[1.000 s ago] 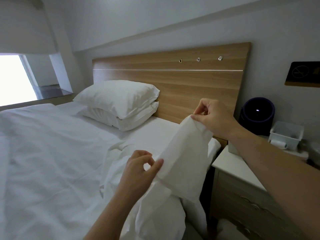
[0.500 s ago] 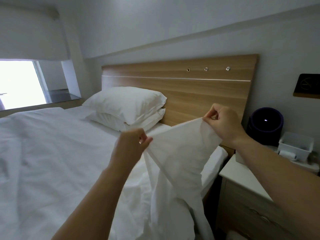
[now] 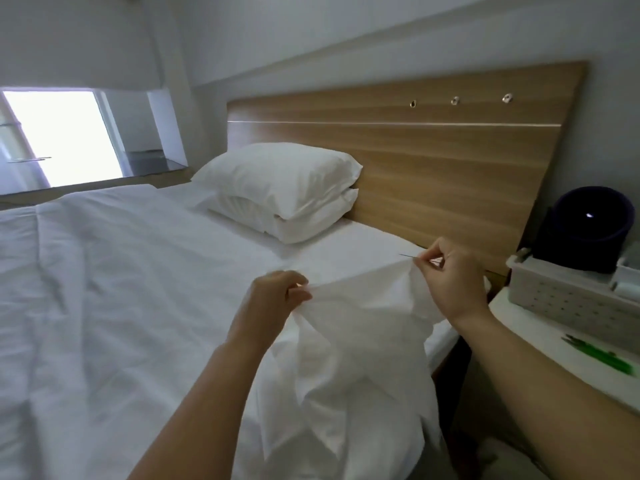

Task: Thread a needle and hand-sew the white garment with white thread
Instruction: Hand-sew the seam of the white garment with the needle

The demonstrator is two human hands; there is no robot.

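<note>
White garment (image 3: 363, 327) is held up between both hands in front of the headboard (image 3: 433, 161), with its lower part piled on the bed (image 3: 121, 289) near the headboard's right end. The left hand (image 3: 273, 303) pinches one edge between thumb and curled fingers. The right hand (image 3: 450, 278), closer to the headboard, pinches the opposite edge together with a thin needle (image 3: 406, 256) whose tip points left. Any thread is too fine to make out. Half a second ago the cloth's top edge crossed the headboard's lower boards. Now it lies below the bottom edge, and the needle tip shows clear of the fingers. Pillows (image 3: 277, 188) lean against the headboard, and a nightstand (image 3: 526, 334) with a white basket (image 3: 561, 299) stands past its right end.
</note>
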